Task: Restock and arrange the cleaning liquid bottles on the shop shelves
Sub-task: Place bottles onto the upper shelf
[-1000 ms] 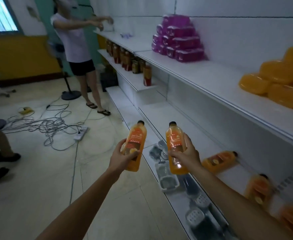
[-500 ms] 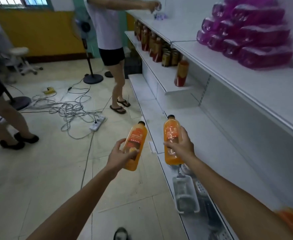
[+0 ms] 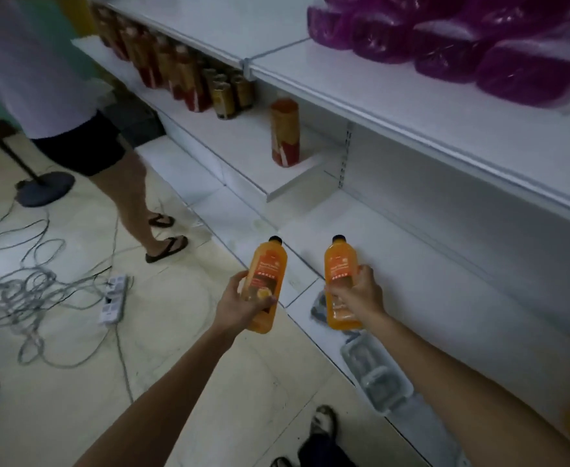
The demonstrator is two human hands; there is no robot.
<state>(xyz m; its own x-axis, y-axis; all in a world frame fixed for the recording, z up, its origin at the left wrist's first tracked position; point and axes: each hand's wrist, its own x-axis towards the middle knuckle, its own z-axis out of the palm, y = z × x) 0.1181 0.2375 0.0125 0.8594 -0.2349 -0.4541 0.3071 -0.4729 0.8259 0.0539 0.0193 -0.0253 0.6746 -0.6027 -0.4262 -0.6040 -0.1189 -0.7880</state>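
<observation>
A tangle of grey cables (image 3: 24, 298) and a white power strip (image 3: 113, 299) lie on the tiled floor at the far left, near the round base of a stand (image 3: 46, 188). Beside them stands another person (image 3: 41, 79) in a white top, dark shorts and sandals. The left hand (image 3: 239, 306) grasps the left orange bottle (image 3: 268, 264) round its lower half, black cap up, tilted slightly, over the floor just off the shelf edge. The right hand (image 3: 361, 294) grasps the right orange bottle (image 3: 339, 264) the same way, upright, above the front of the white bottom shelf (image 3: 445, 298). Clear plastic containers (image 3: 374, 375) lie on that shelf nearer the camera. On the middle shelf a red and gold canister (image 3: 285, 136) stands alone, apart from a row of dark jars (image 3: 226, 92). Purple packs (image 3: 462, 38) are stacked on the top shelf (image 3: 411, 106).
</observation>
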